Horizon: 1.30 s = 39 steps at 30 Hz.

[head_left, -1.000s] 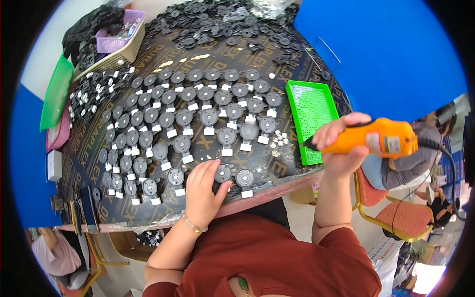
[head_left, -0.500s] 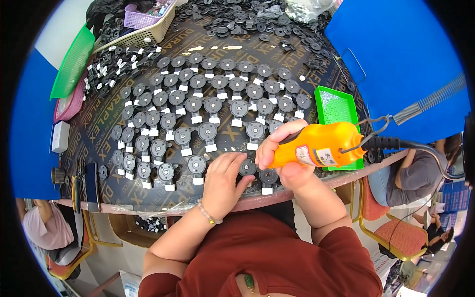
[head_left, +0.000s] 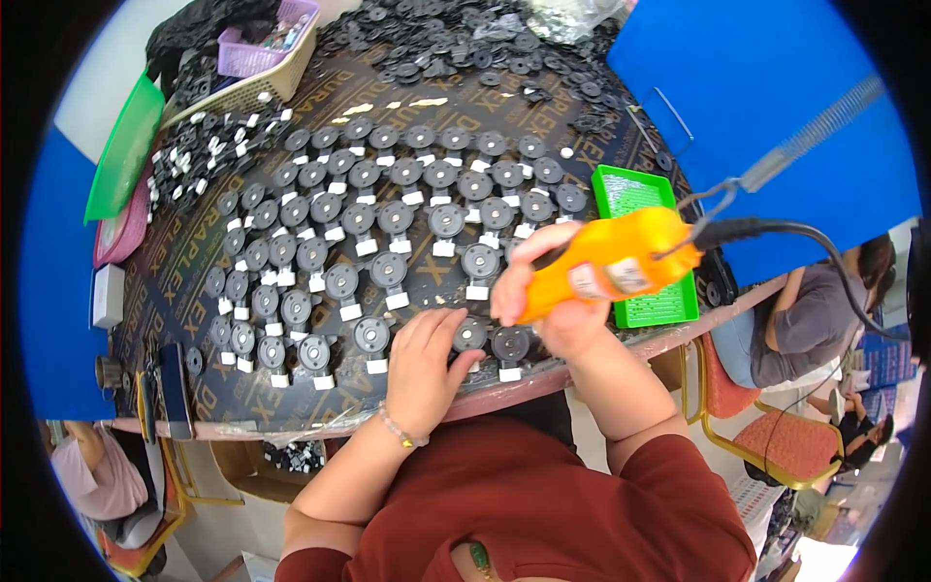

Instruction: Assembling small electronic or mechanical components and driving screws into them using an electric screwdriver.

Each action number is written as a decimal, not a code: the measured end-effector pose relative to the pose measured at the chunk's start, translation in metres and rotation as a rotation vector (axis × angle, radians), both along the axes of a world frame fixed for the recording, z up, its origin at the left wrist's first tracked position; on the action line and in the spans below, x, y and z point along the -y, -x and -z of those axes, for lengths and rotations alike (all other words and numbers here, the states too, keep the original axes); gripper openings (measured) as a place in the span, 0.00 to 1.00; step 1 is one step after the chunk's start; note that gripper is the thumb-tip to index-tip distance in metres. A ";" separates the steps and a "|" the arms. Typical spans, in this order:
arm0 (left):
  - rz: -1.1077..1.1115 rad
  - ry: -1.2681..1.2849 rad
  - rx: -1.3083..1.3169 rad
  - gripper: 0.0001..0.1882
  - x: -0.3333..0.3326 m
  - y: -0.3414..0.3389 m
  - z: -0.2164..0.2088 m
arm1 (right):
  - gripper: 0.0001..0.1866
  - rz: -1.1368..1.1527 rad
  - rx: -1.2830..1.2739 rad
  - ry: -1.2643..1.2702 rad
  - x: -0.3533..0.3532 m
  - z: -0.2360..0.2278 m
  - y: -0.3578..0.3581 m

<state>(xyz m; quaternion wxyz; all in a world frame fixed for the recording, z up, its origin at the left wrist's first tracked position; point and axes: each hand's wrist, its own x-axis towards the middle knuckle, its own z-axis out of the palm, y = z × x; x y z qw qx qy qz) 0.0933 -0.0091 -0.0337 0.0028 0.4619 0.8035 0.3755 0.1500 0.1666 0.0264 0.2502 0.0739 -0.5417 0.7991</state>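
My right hand [head_left: 574, 332] is wrapped round an orange electric screwdriver [head_left: 630, 254], whose body lies slanted with its narrower end toward my left hand. The tip is hidden behind my fingers. My left hand [head_left: 425, 367] steadies a black round part [head_left: 470, 334] between thumb and fingers on the table. Close to its right lies another black disc with a white block [head_left: 510, 344], which neither hand touches. Rows of similar black discs with white blocks [head_left: 388, 270] spread across the table ahead and to the left.
A green tray [head_left: 690, 315] stands right of the screwdriver, which hangs from a coiled spring [head_left: 815, 131] and trails a black cable [head_left: 824, 238]. Loose black discs [head_left: 465, 48] are heaped at the back. At left are small black-and-white parts [head_left: 208, 155], baskets [head_left: 126, 145] and a phone [head_left: 175, 388].
The view has shifted, so the table appears slightly further left. My right hand and the screwdriver have tilted a little; my left hand stays at the round part.
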 end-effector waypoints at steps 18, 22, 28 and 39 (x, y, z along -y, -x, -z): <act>0.035 0.032 -0.036 0.33 -0.002 -0.003 0.001 | 0.19 0.823 -0.005 -0.278 -0.141 0.021 -0.078; 0.029 0.046 -0.049 0.34 -0.002 -0.003 0.000 | 0.19 0.826 0.003 -0.261 -0.139 0.018 -0.078; 0.024 0.033 -0.015 0.35 -0.002 -0.002 0.001 | 0.33 0.809 -0.142 -0.288 -0.096 -0.018 -0.078; 0.024 0.027 0.045 0.30 0.001 0.002 0.003 | 0.34 -0.019 -0.138 -0.076 0.013 -0.001 -0.009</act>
